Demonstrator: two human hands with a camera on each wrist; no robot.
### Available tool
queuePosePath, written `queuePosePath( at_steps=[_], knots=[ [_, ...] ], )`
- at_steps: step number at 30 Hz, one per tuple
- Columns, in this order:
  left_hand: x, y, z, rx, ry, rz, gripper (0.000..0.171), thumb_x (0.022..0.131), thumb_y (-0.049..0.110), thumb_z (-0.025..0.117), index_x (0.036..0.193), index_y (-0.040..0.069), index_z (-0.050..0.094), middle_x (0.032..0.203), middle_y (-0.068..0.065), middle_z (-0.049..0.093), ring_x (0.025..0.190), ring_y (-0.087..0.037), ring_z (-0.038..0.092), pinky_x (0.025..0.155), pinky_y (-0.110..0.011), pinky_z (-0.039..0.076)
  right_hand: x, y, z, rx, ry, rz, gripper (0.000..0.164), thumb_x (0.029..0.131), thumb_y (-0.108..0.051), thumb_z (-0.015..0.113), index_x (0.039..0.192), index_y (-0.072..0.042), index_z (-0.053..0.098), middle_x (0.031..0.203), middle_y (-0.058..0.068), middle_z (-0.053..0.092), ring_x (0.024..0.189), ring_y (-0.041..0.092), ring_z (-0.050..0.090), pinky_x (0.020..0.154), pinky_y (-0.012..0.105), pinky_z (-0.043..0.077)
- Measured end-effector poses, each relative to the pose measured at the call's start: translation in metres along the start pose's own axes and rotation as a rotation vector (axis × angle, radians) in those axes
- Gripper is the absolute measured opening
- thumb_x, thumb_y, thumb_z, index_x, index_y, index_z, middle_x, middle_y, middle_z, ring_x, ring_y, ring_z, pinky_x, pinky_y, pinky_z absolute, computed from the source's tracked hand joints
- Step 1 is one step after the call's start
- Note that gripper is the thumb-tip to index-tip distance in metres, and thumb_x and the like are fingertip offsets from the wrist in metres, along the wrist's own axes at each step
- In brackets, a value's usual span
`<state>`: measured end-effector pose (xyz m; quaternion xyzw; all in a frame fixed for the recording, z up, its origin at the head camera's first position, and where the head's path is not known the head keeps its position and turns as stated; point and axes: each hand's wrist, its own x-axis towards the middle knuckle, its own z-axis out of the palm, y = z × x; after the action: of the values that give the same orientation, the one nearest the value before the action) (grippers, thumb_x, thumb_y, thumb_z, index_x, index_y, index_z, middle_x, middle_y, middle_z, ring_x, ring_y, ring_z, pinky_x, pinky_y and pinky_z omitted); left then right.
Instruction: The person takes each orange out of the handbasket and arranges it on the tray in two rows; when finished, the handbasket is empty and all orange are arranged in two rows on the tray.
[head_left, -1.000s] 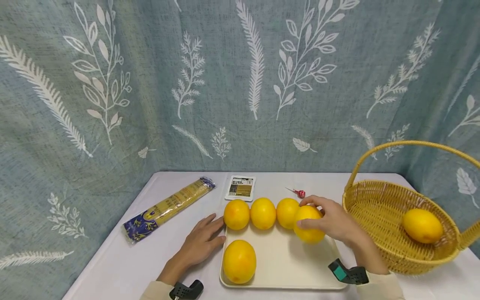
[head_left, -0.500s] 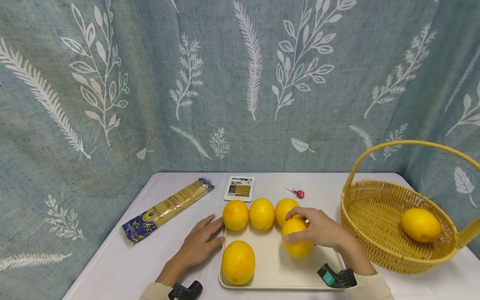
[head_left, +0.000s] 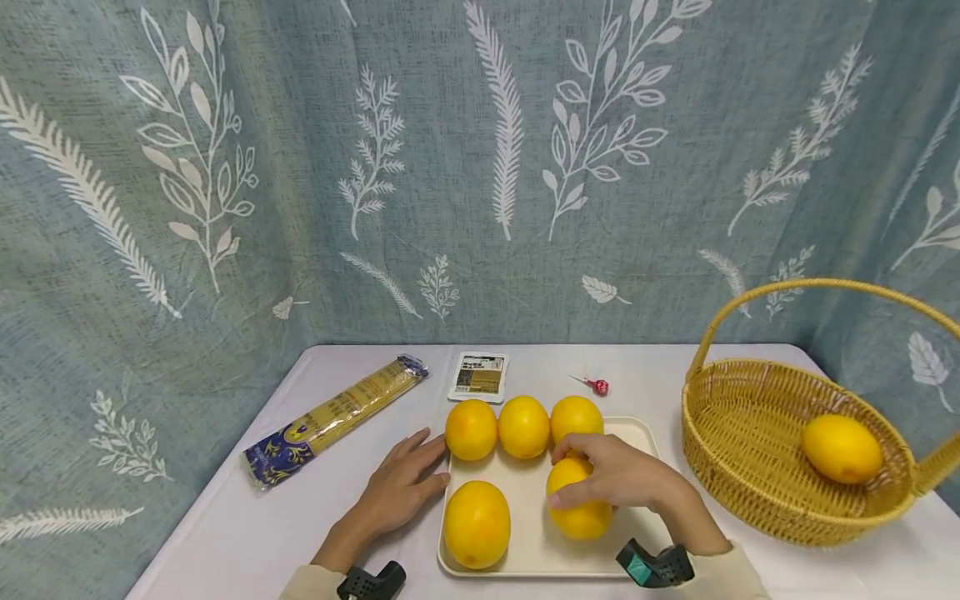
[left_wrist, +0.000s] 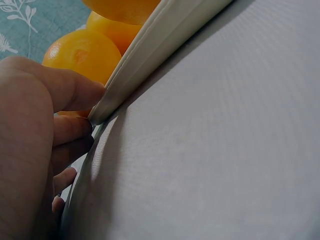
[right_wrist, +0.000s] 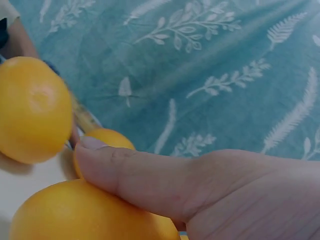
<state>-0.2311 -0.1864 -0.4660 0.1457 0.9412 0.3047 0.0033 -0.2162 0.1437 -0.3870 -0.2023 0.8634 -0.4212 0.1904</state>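
Observation:
My right hand (head_left: 618, 479) grips an orange (head_left: 579, 518) over the middle of a cream tray (head_left: 528, 533), thumb on its near side. In the right wrist view the thumb (right_wrist: 135, 172) lies along the held orange (right_wrist: 85, 215). Along the tray's back stand a left orange (head_left: 471, 430), a middle orange (head_left: 524, 427) and a right orange (head_left: 576, 416). Another orange (head_left: 477, 525) sits at the front left corner. My left hand (head_left: 401, 483) rests at the tray's left edge, its fingertips against the rim (left_wrist: 132, 65) in the left wrist view.
A yellow wicker basket (head_left: 757, 508) with a tall handle stands on the right, one orange (head_left: 842, 449) inside. On the left lies a long pack of noodles (head_left: 337, 419). Behind the tray are a flat packet (head_left: 480, 377) and a red lollipop (head_left: 597, 387). A patterned curtain (head_left: 465, 167) hangs behind.
My right hand has carried the orange left and toward me, from beside the back row to the tray's middle. My left hand has stayed at the tray's edge.

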Motion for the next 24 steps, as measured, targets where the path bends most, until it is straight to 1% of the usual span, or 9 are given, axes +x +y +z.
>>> queuePosePath(
  at_steps=[1,2,6,7,9,13,16,18,24],
  knots=[
    [0.000,0.000,0.000,0.002,0.001,0.003,0.058,0.096,0.032,0.060,0.150,0.013,0.052,0.158,-0.006,0.045,0.151,-0.035,0.028,0.119,-0.067,0.021,0.001,-0.001,0.002,0.008,-0.012,-0.006,0.050,0.079,-0.034,0.086,0.116,-0.008,0.064,0.103,0.007,0.061,0.089,0.024,0.056,0.059,0.038,0.053],
    [0.000,0.000,0.000,0.001,0.002,0.006,0.058,0.096,0.032,0.060,0.150,0.013,0.052,0.158,-0.006,0.045,0.151,-0.035,0.027,0.119,-0.067,0.020,0.002,-0.002,0.004,0.010,-0.020,-0.011,0.050,0.079,-0.033,0.086,0.116,-0.008,0.064,0.104,0.007,0.062,0.090,0.024,0.056,0.059,0.037,0.054],
    [0.001,-0.002,0.000,0.005,0.002,0.009,0.058,0.097,0.033,0.059,0.150,0.013,0.051,0.158,-0.005,0.045,0.152,-0.033,0.027,0.120,-0.066,0.020,0.007,-0.005,0.011,-0.024,-0.024,-0.047,0.051,0.080,-0.034,0.086,0.117,-0.007,0.065,0.112,0.007,0.063,0.098,0.024,0.055,0.070,0.036,0.053],
    [0.001,-0.002,0.000,0.007,0.000,0.010,0.058,0.096,0.033,0.059,0.151,0.013,0.051,0.158,-0.005,0.045,0.152,-0.033,0.027,0.120,-0.065,0.020,0.007,-0.005,0.013,-0.029,-0.023,-0.048,0.050,0.080,-0.035,0.086,0.117,-0.007,0.065,0.113,0.008,0.063,0.098,0.024,0.055,0.069,0.036,0.054],
    [0.002,-0.002,0.000,0.008,0.001,0.013,0.058,0.097,0.033,0.059,0.151,0.013,0.051,0.158,-0.005,0.045,0.152,-0.033,0.027,0.120,-0.066,0.021,0.009,-0.005,0.016,-0.032,-0.023,-0.051,0.049,0.080,-0.036,0.085,0.116,-0.009,0.065,0.113,0.009,0.062,0.094,0.024,0.058,0.066,0.036,0.056],
    [0.002,-0.003,0.000,0.006,-0.002,0.019,0.058,0.097,0.033,0.059,0.151,0.013,0.050,0.158,-0.005,0.044,0.152,-0.034,0.027,0.120,-0.066,0.021,0.011,-0.006,0.021,0.000,-0.035,-0.069,0.046,0.081,-0.034,0.085,0.115,-0.011,0.065,0.109,0.012,0.060,0.080,0.023,0.060,0.050,0.039,0.056],
    [0.002,-0.004,0.001,0.002,-0.004,0.023,0.058,0.097,0.032,0.059,0.151,0.013,0.050,0.158,-0.004,0.045,0.152,-0.033,0.027,0.120,-0.065,0.021,0.012,-0.007,0.024,0.026,-0.053,-0.084,0.045,0.083,-0.032,0.085,0.117,-0.010,0.065,0.109,0.013,0.059,0.075,0.021,0.060,0.049,0.038,0.057],
    [0.001,-0.004,0.001,0.000,-0.003,0.024,0.058,0.097,0.032,0.059,0.151,0.013,0.050,0.158,-0.004,0.045,0.152,-0.033,0.027,0.120,-0.065,0.021,0.012,-0.008,0.026,0.049,-0.071,-0.076,0.045,0.084,-0.031,0.084,0.119,-0.011,0.065,0.111,0.013,0.058,0.070,0.020,0.061,0.049,0.039,0.057],
    [0.001,-0.002,0.000,0.014,-0.009,0.008,0.058,0.097,0.032,0.060,0.151,0.013,0.050,0.158,-0.004,0.045,0.152,-0.031,0.026,0.121,-0.063,0.021,0.011,-0.012,0.032,0.100,-0.122,-0.070,0.042,0.086,-0.029,0.082,0.120,-0.011,0.065,0.110,0.012,0.058,0.064,0.018,0.062,0.052,0.038,0.060]
  ],
)
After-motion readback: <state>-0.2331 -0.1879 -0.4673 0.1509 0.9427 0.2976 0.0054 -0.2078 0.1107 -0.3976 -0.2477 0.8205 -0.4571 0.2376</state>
